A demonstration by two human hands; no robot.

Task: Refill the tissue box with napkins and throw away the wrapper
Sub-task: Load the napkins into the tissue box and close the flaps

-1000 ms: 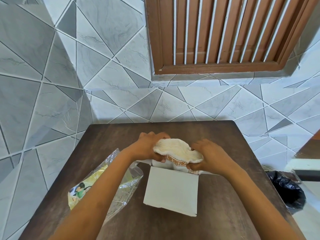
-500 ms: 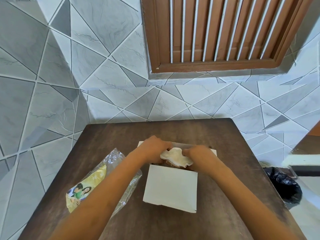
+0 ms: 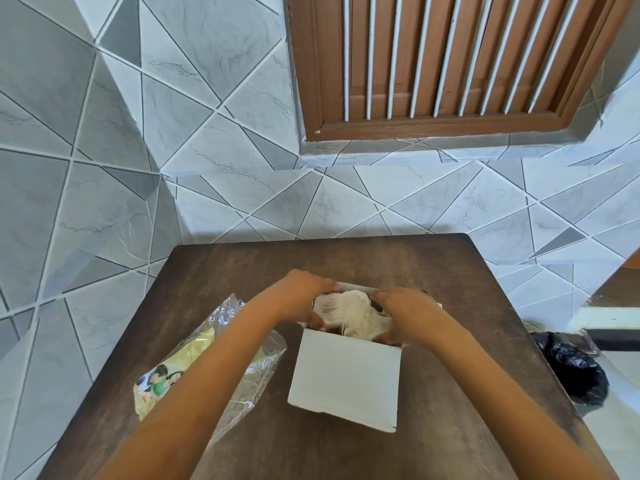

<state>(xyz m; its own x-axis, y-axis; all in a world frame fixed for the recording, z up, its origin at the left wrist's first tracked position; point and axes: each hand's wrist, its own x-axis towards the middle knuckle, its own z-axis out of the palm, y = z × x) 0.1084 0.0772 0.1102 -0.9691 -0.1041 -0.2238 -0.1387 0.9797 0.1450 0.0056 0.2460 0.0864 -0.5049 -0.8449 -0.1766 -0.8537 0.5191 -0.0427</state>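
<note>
A white tissue box stands open in the middle of the dark wooden table, its flaps spread. A bent stack of white napkins sits partly down in the box's opening. My left hand grips the stack's left end and my right hand grips its right end, fingers reaching into the box. The napkins' lower part is hidden by the box wall. The empty clear plastic wrapper, printed yellow and green, lies on the table to the left, partly under my left forearm.
A bin lined with a black bag stands on the floor just off the table's right edge. The table's far edge meets a grey tiled wall below a brown louvred window.
Both hands have lowered the napkin stack from above the box into its opening, squeezing it narrower. The wrapper has not moved.
</note>
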